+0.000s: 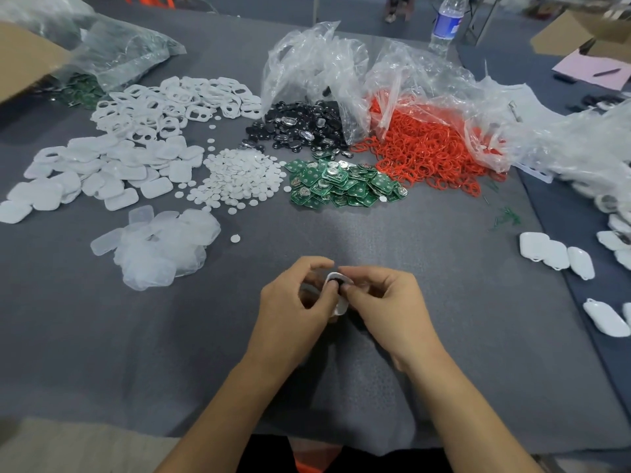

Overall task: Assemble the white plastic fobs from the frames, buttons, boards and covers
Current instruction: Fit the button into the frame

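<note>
Currently, the left hand and the right hand are meeting over the near middle of the grey table, both with fingers curled. Together they are pinching a white fob part between them. A dark piece is showing at its upper end, between the fingertips of both hands. Whether that piece is fully seated cannot be told. Behind the hands, the stock is lying in separate piles:

- white frames at the far left
- white covers nearer
- white discs
- black buttons
- green boards
- red rings

Closed white fobs are lying near the right edge of the table.
</note>
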Demonstrator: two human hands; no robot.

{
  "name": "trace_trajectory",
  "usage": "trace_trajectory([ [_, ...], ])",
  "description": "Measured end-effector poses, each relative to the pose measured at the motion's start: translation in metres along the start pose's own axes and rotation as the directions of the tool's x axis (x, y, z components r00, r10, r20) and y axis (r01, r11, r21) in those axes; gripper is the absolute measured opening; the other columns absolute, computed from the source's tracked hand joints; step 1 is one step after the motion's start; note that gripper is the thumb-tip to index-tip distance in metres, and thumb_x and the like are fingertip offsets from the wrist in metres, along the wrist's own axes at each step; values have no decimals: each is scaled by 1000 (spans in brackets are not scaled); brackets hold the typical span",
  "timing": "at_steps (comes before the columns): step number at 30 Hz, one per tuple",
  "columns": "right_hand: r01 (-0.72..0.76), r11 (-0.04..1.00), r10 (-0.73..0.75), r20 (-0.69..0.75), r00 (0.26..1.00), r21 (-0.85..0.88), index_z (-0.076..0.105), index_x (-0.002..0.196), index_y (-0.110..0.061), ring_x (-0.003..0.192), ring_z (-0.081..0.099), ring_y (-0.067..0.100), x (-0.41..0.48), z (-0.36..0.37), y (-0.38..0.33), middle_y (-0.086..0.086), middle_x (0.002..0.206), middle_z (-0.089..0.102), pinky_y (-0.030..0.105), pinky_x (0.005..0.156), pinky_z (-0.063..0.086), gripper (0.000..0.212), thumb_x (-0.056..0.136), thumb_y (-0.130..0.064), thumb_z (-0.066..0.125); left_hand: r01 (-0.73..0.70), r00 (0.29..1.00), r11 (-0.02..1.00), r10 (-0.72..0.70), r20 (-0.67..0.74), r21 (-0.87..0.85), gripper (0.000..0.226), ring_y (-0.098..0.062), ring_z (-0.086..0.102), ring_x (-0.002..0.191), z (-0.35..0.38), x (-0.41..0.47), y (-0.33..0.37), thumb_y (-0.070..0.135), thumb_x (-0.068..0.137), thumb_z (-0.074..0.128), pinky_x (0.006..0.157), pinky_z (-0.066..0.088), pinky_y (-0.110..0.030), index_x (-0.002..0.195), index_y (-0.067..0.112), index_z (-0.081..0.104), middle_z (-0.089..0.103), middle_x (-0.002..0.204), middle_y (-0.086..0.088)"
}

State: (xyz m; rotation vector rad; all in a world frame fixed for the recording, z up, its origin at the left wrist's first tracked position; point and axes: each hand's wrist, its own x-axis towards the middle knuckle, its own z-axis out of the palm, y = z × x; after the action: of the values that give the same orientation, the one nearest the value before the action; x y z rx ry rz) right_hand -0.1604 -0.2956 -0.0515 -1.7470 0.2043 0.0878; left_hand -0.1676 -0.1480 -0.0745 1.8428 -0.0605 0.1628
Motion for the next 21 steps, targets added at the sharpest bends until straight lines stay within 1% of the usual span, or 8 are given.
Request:
trace_trajectory([
  [1,8,999,-9,-10,1000,-53,80,98,-20,82,73,12,1,0,0,-4,83,78,25,77,58,27,87,2,68,-2,1000,1000,2,5,22,13,-8,73,77,1,0,0,25,90,73,69,63,-35,97,35,71,73,86,13],
  [3,17,996,-22,-53,998,-92,79,92,-23,76,72,9,1,-1,1,-9,75,75,22,71,56,29,84,3,70,0,1000,998,0,3,61,13,-7,71,73,2,-1,2,22,89,75,68,61,-33,92,34,73,73,80,14],
  [6,36,987,-53,-108,993,-157,76,80,-27,63,66,3,1,-6,4,-14,65,70,14,61,50,27,80,0,73,-61,997,973,71,-35,220,9,-5,65,72,5,-4,4,20,86,79,67,49,-15,87,29,75,67,75,13],
  [8,42,970,-73,-120,990,-240,77,77,-28,61,66,-1,2,-8,6,-14,66,71,10,60,48,26,78,-3,74,-83,994,943,102,-41,322,5,-5,60,73,8,-5,5,19,86,80,69,41,-10,86,23,77,63,78,11],
  [10,42,946,-86,-124,989,-321,78,81,-29,64,65,-4,1,-8,6,-14,67,71,7,61,48,23,79,-7,76,-89,994,926,107,-28,367,2,-4,56,71,11,-5,6,21,88,78,69,41,-11,87,21,77,61,78,10],
  [14,116,869,-190,-108,976,-481,81,94,-27,79,65,-5,-2,-7,7,-13,87,72,5,71,49,17,82,-16,77,-59,996,922,79,-35,383,5,-4,55,70,13,-4,8,21,88,77,68,39,-10,83,20,75,60,76,10],
  [18,190,838,-271,-88,959,-512,80,100,-24,85,64,-4,-4,-7,12,-12,90,70,5,75,47,19,86,-12,75,-29,997,927,51,-49,374,8,-3,56,73,14,-4,8,19,86,77,67,38,-7,80,19,73,58,75,11],
  [21,231,830,-311,-78,947,-507,80,101,-23,89,61,-7,-7,-7,15,-15,90,67,1,75,42,22,87,-8,73,-40,998,927,59,-38,374,7,-4,57,74,13,-4,8,21,86,78,68,38,-6,81,21,72,59,75,11],
])
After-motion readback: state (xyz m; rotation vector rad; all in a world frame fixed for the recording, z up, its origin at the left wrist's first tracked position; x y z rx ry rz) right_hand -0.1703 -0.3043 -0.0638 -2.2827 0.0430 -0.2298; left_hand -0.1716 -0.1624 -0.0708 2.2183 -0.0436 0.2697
